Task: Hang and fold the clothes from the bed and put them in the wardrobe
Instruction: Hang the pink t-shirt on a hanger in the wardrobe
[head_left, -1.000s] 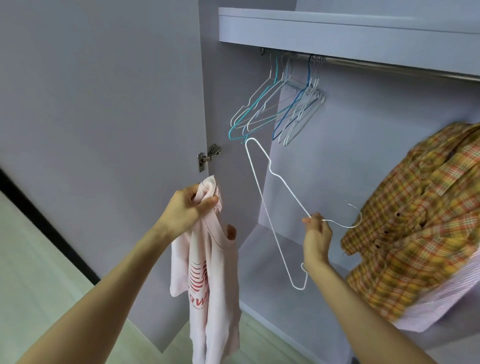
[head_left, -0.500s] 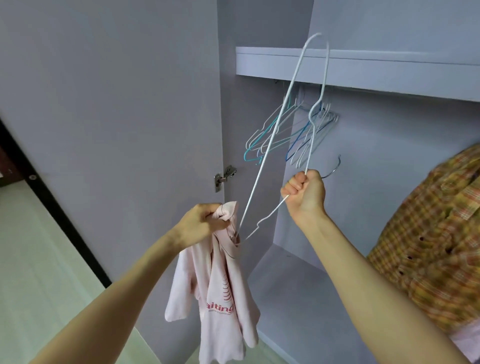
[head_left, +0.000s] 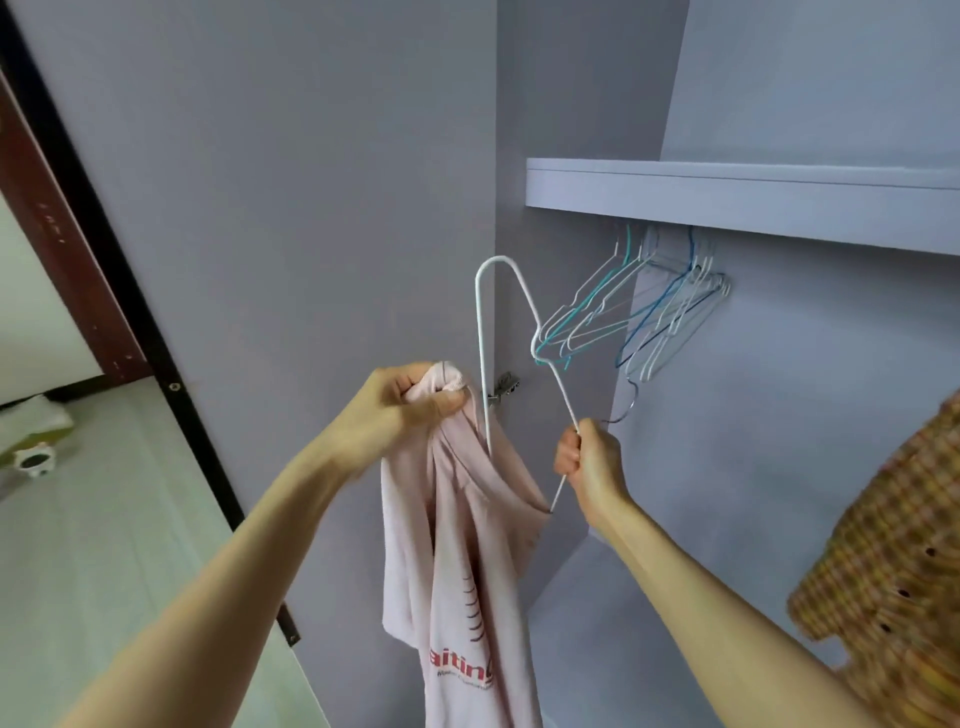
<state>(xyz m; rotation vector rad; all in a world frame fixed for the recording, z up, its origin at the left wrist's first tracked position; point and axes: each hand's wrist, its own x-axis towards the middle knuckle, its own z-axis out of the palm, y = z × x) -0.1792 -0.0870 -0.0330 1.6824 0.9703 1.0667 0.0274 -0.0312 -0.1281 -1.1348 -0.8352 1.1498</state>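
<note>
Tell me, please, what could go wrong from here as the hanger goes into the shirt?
The left hand bunches the shirt at its collar, so the hanger may snag or stretch the neckline. The right hand swings it close to the spare hangers, so it could tangle with them.

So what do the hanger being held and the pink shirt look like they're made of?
White hanger: thin wire, seemingly metal with a smooth white coating; it keeps a narrow bent outline. Pink T-shirt: soft knit fabric, probably cotton; it drapes in limp folds.

Wire hangers (head_left: 623, 317) apparently on a rail beneath the shelf (head_left: 727, 202)
</note>
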